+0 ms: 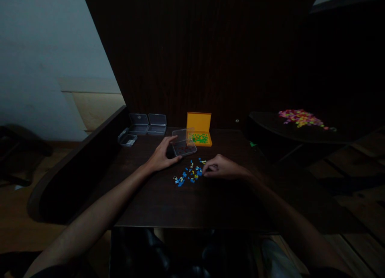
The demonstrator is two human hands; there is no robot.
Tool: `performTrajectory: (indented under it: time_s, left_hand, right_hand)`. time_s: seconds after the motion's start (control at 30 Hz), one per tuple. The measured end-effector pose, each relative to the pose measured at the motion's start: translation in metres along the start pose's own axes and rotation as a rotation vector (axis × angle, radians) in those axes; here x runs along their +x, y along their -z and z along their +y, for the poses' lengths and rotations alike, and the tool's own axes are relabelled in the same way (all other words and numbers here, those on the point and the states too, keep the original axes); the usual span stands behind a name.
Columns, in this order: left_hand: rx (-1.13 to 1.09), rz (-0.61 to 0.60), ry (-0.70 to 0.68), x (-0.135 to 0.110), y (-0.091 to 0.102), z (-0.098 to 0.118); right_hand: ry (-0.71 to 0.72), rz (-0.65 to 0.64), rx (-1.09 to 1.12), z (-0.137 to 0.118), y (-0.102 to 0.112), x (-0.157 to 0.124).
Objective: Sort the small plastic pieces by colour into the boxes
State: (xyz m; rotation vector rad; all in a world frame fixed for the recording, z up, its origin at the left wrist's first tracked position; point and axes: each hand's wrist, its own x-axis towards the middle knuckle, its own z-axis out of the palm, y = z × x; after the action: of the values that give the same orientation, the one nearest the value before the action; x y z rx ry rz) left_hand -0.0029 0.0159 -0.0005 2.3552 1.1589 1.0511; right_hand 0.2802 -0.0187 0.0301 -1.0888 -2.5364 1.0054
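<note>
A scatter of small blue, yellow and white bricks lies on the dark table. My right hand rests at the right side of the scatter, fingers curled in a pinch on something too small to name. My left hand grips the left side of a small clear plastic box with its lid up, holding dark pieces. Behind it stands an open orange box with green pieces inside.
Two open grey cases and a smaller clear case sit at the table's far left. A heap of pink and yellow pieces lies on a dark side surface at right. A dark wooden panel rises behind the table.
</note>
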Motion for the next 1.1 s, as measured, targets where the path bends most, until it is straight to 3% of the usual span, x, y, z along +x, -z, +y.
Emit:
performTrajectory:
  time_s: [0.13,0.27,0.53,0.73,0.9,1.1]
  left_hand:
    - [-0.04,-0.026,-0.038,-0.002,-0.004,0.008]
    - [-0.063,-0.058,-0.097,-0.004,-0.009,0.018]
    - [-0.078,-0.072,-0.214,-0.009,-0.019,0.035]
    - [-0.075,-0.08,-0.244,-0.01,-0.019,0.038]
    - [-0.08,-0.064,-0.229,-0.009,-0.018,0.036]
    - [-0.054,-0.047,-0.16,-0.007,-0.016,0.031]
  right_hand:
    - [-0.088,0.459,0.08,0.002,-0.005,0.003]
    - [-0.126,0.667,0.027,0.0,-0.01,0.008]
    - [-0.219,0.714,-0.283,0.003,-0.023,0.014]
    - [-0.252,0.674,-0.318,0.003,-0.022,0.014]
    - [-0.186,0.682,-0.291,0.003,-0.02,0.012]
    - [-0.064,0.79,-0.252,0.003,-0.022,0.012]
